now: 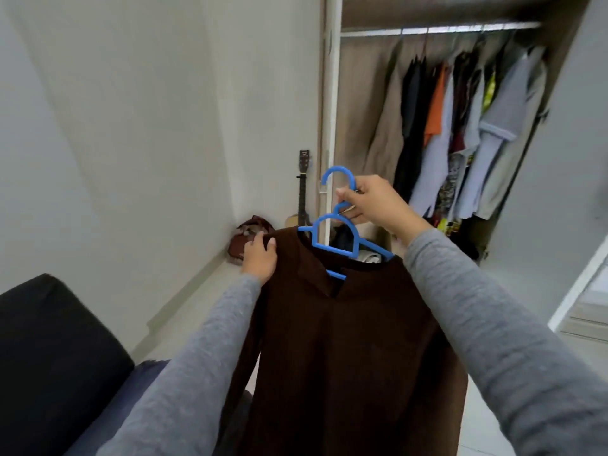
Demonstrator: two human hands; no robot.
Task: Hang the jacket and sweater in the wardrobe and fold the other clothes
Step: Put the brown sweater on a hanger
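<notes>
The right hand point(371, 202) pinches the neck of a blue hanger point(335, 222) just under its hook, fingers curled tight round the plastic. On the hanger hangs a dark brown sweater point(355, 350), held up in front of the open wardrobe point(332, 93) — not yet on the rail point(441, 29), where other clothes point(467, 133) hang. The left hand point(260, 256) grips the sweater's shoulder edge, thumb and fingers closed over the cloth — both arms in grey sleeves
</notes>
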